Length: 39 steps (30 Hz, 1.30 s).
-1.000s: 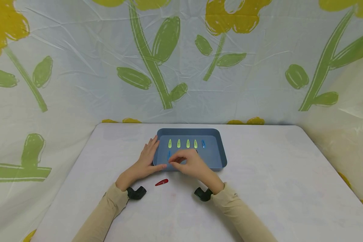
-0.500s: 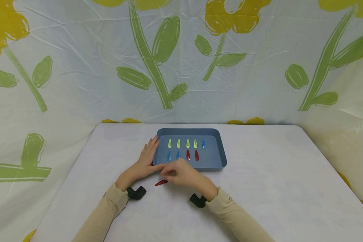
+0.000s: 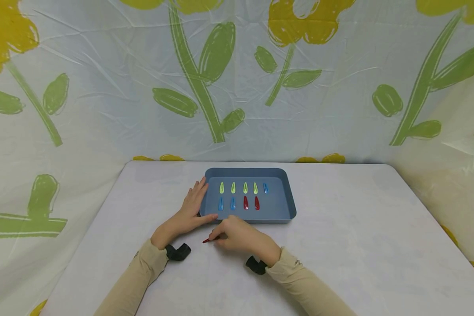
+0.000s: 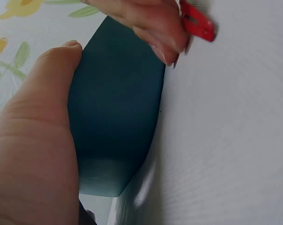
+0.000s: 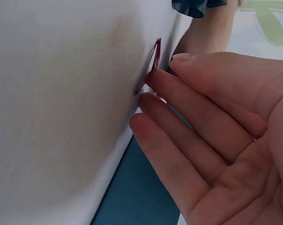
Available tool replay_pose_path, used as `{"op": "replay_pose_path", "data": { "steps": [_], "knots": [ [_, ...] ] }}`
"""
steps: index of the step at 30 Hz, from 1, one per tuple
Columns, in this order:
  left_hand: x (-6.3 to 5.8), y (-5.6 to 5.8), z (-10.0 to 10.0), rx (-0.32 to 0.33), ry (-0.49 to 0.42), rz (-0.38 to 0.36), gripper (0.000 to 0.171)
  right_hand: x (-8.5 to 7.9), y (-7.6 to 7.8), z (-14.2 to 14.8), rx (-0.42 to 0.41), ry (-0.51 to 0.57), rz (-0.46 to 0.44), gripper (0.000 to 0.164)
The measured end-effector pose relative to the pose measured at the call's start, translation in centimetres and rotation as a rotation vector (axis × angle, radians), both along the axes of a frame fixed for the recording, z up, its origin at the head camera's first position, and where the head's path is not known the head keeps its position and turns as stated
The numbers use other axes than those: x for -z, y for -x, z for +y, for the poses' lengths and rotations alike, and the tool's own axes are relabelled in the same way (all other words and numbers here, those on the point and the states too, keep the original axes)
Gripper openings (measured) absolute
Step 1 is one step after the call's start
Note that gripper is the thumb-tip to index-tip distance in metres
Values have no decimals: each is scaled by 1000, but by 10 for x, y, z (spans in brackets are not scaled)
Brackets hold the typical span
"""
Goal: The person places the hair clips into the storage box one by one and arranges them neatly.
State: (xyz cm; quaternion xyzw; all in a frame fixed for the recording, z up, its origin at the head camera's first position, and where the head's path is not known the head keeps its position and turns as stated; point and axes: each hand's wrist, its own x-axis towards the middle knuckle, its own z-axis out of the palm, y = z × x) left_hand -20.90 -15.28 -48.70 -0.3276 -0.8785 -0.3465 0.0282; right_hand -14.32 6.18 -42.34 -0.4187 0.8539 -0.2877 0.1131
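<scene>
On the white table lies a red snap hair clip [image 3: 206, 241], partly covered by my right hand [image 3: 237, 235]. In the right wrist view the fingertips touch the red clip [image 5: 155, 61], and the thumb stands a little apart from it. My left hand [image 3: 189, 211] rests against the left side of a blue-grey tray [image 3: 276, 210], fingers extended along the wall and thumb at the front rim. Inside the tray, a back row has several yellow-green clips [image 3: 233, 188] and one blue clip [image 3: 265, 188]. The front row holds two blue clips [image 3: 232, 203] and two red clips [image 3: 245, 202].
Each wrist carries a black camera mount [image 3: 178, 252]. White table surface [image 3: 351, 228] extends on both sides of the tray. Behind the table hangs a flower-patterned curtain [image 3: 126, 87].
My right hand has drawn back from the tray's front row to the red clip on the table, uncovering the front-row clips. The left hand has stayed at the tray.
</scene>
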Motion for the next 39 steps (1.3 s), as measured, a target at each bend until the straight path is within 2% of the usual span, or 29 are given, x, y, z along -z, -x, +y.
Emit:
{"op": "replay_pose_path", "data": {
  "steps": [8, 15, 22, 34, 39],
  "knots": [
    [0, 0, 0, 3, -10, -4, 104, -2, -4, -4, 17, -38, 27, 15],
    [0, 0, 0, 3, -9, 3, 104, 1, -9, -10, 66, -105, 77, 14],
    [1, 0, 0, 0, -7, 9, 103, 5, -14, -15, 37, -80, 71, 17],
    [-1, -1, 0, 4, -8, 2, 103, 8, -12, -15, -25, -57, 65, 18],
    [-1, -1, 0, 8, -13, 5, 104, 6, -10, -13, -26, -27, 18, 20]
  ]
}}
